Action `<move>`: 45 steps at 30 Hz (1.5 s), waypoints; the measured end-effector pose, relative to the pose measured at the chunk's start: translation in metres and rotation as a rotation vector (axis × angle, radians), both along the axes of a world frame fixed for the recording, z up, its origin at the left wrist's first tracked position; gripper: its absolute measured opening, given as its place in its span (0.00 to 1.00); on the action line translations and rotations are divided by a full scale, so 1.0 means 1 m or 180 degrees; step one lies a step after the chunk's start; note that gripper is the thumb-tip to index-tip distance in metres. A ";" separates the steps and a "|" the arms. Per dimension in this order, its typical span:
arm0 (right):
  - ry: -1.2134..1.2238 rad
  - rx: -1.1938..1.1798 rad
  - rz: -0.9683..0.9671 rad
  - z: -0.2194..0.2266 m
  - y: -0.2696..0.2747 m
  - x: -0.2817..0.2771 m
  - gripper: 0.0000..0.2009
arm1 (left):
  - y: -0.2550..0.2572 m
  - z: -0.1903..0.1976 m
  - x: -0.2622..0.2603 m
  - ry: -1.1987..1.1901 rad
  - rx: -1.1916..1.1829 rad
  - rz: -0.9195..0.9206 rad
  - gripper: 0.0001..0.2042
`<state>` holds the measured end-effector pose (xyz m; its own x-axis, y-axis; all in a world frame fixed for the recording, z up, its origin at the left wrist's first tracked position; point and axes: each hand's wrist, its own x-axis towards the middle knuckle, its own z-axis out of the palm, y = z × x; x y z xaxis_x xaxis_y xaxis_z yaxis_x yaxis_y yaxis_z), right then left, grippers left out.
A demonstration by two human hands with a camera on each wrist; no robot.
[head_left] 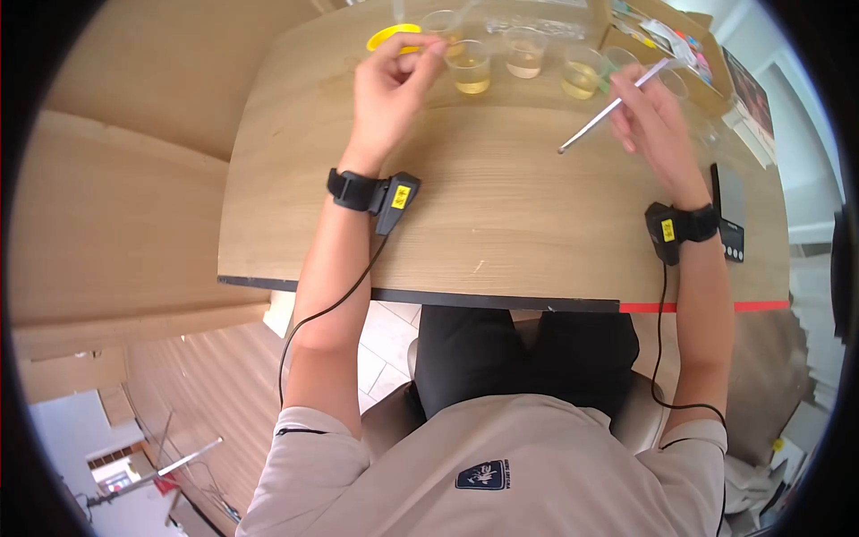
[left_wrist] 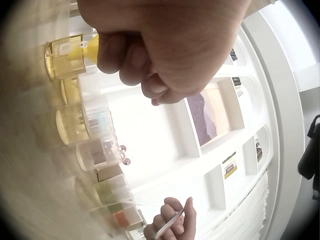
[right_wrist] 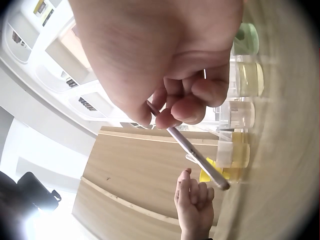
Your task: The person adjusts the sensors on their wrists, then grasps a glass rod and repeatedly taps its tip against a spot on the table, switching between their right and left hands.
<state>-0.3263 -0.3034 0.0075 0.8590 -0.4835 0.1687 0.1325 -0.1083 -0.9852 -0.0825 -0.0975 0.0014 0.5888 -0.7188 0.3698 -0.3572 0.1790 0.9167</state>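
Observation:
My left hand (head_left: 389, 94) is raised beside a cup of yellow liquid (head_left: 472, 76), thumb and index tips together; whether something thin lies between them cannot be told. Its fingers look curled in the right wrist view. A yellow funnel-like piece (right_wrist: 206, 171) stands behind that hand. My right hand (head_left: 653, 125) pinches a slim metallic stick (head_left: 595, 123) between thumb and fingers, its lower end tilted down toward the left, above the table. Near the right hand is another cup of pale yellow liquid (head_left: 580, 79); a cup with pinkish liquid (head_left: 524, 61) stands between the hands.
More clear cups stand along the table's far side, one with green contents (right_wrist: 246, 39). An open cardboard box (head_left: 707, 67) of small items sits at the back right. A flat device with buttons (head_left: 731, 210) lies by my right wrist. The wooden table (head_left: 483, 215) has a dark and red front edge.

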 end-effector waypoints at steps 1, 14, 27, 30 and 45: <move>0.0038 -0.0068 -0.0030 -0.001 0.001 0.000 0.11 | 0.000 0.001 -0.001 0.0020 -0.0051 0.0045 0.10; -0.0402 -0.0377 -0.0350 -0.010 0.000 0.007 0.12 | -0.006 -0.001 -0.003 -0.0003 -0.0526 0.0557 0.11; -0.0439 -0.0436 -0.0646 -0.020 -0.003 0.009 0.12 | -0.005 -0.001 -0.003 0.0068 -0.0588 0.0719 0.12; -0.0318 -0.0449 -0.0666 -0.019 0.000 0.009 0.12 | -0.006 -0.002 -0.001 0.0048 -0.0618 0.0708 0.12; 0.0089 -0.0557 -0.0315 -0.026 -0.003 0.009 0.11 | -0.007 -0.004 0.000 0.0110 -0.0643 0.0680 0.12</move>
<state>-0.3178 -0.3068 -0.0181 0.8142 -0.5311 0.2343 0.0856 -0.2894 -0.9534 -0.0822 -0.1047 -0.0022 0.7335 -0.4911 0.4699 -0.3756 0.2833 0.8824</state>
